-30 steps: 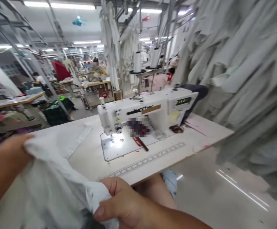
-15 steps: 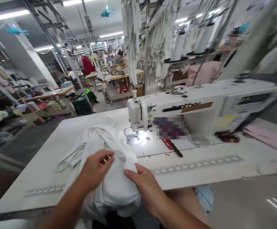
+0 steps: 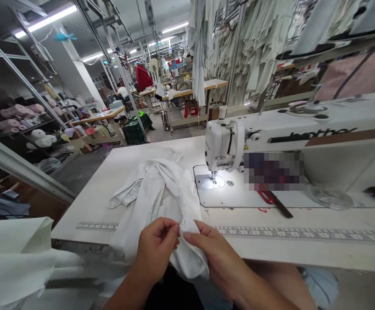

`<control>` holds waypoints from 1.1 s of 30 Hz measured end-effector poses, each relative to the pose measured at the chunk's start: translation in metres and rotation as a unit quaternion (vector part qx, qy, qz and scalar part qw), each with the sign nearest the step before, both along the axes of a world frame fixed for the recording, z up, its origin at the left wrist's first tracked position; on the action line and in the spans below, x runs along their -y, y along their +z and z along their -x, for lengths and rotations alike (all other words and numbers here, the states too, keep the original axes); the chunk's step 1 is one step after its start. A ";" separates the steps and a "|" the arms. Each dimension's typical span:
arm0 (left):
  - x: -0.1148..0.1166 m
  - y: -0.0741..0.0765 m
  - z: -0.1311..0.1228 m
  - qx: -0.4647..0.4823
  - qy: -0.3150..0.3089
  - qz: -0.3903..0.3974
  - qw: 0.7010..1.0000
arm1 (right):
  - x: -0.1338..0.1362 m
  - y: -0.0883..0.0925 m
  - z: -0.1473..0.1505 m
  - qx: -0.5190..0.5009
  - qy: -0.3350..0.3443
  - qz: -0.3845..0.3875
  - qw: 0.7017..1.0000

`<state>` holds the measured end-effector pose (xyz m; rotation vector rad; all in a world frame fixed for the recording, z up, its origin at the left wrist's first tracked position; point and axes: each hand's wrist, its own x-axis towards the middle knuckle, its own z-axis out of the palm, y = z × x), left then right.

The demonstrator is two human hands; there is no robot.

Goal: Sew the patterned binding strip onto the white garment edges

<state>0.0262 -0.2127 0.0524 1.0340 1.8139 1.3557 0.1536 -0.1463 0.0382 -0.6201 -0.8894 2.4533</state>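
Fingers of left hand (image 3: 157, 245) and right hand (image 3: 211, 254) pinch the white garment (image 3: 161, 193) edge between them.

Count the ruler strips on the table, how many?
2: a short ruler strip left of the white cloth, and a long ruler strip right of it. The cloth may hide more.

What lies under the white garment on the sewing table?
The white garment lies on the sewing table and drapes over its near edge, where the left hand and right hand pinch it. Whatever the cloth covers is hidden.
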 end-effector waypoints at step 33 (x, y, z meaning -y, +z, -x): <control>0.020 0.042 0.047 -0.559 -0.352 -0.191 0.726 | -0.003 0.008 0.006 0.104 0.091 -0.094 0.986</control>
